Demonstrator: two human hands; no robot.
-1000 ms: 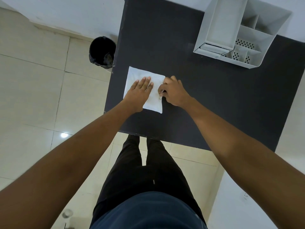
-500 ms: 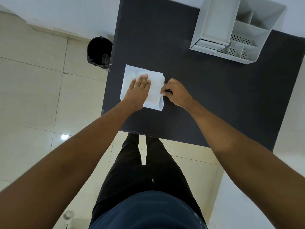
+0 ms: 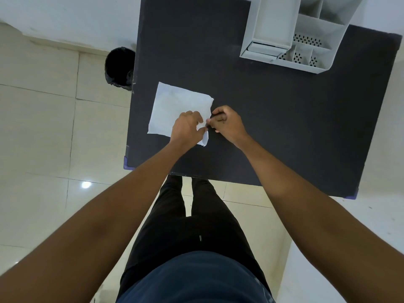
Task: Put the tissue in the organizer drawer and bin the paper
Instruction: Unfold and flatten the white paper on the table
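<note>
Both hands are working at the near right edge of the white sheet.

The tissue (image 3: 179, 106) is lying flat on the table (image 3: 273, 119), the left hand (image 3: 188, 127) and right hand (image 3: 227, 123) both pinching narrowly at its edge. Judging by that, they are separating layers: best peeling slowly, keeping it flat. The organizer (image 3: 293, 33) is sitting well beyond the tissue, the bin (image 3: 119, 66) on the floor left of it.

A dark table (image 3: 262, 127) stands against a white wall (image 3: 65, 18) on glossy cream floor tiles (image 3: 39, 138).
</note>
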